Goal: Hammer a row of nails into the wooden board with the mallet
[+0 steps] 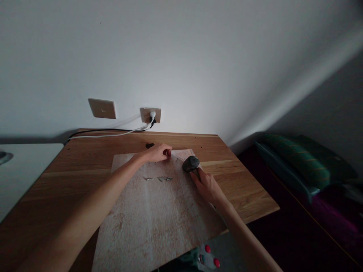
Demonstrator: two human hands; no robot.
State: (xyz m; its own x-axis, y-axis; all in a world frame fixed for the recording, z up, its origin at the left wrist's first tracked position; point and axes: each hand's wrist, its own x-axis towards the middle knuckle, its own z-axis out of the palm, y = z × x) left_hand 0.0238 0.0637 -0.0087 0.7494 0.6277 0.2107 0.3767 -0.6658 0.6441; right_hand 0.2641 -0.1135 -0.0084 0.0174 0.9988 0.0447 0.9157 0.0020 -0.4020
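My right hand [208, 185] grips the short handle of a hammer [191, 163] with a thick dark head, held above the right side of a whitish, worn-looking board [141, 226]. Near the board's far edge, my left hand [159, 153] is closed in a pinch. Whatever sits between its fingertips is too small to make out. Several nails [165, 178] lie in a loose group on the board, in front of the left hand. Another small bit of metal, which looks like a nail [149, 178], rests just left of them.
The board lies on a wooden table [241, 189] against a white wall. A socket [150, 115] holds plugs, with cables [107, 135] running left along the table's back edge. A small dark object [149, 145] sits behind my left hand. Green striped cushions [297, 158] are at right.
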